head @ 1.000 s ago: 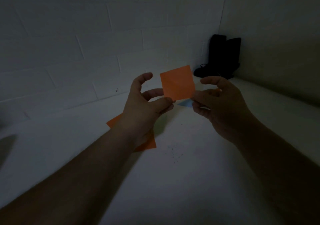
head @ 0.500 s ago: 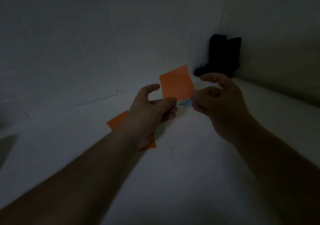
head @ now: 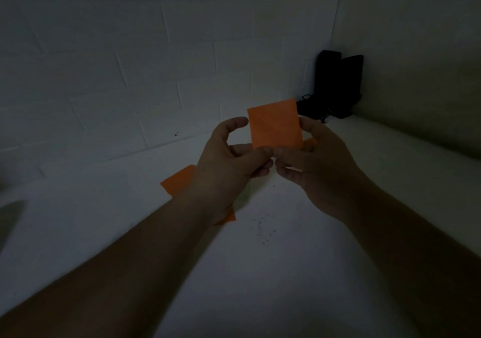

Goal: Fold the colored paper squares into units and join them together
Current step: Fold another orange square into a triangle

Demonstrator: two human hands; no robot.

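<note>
An orange paper square [head: 274, 124] is held upright in the air above a white table [head: 260, 272]. My left hand [head: 229, 166] pinches its lower edge between thumb and fingers. My right hand [head: 320, 163] pinches the lower right part, with the index finger up along the right edge. A second orange paper [head: 179, 181] lies flat on the table under my left wrist, mostly hidden by it. A sliver of orange [head: 309, 141] shows behind my right hand.
A white brick wall [head: 130, 77] rises behind the table. Dark boots [head: 335, 87] stand in the far right corner. Small dark specks [head: 263, 229] dot the table in front of my hands. The scene is dim.
My right hand has closed in on the orange square and now pinches it beside my left hand. The blue piece seen between the hands earlier is hidden.
</note>
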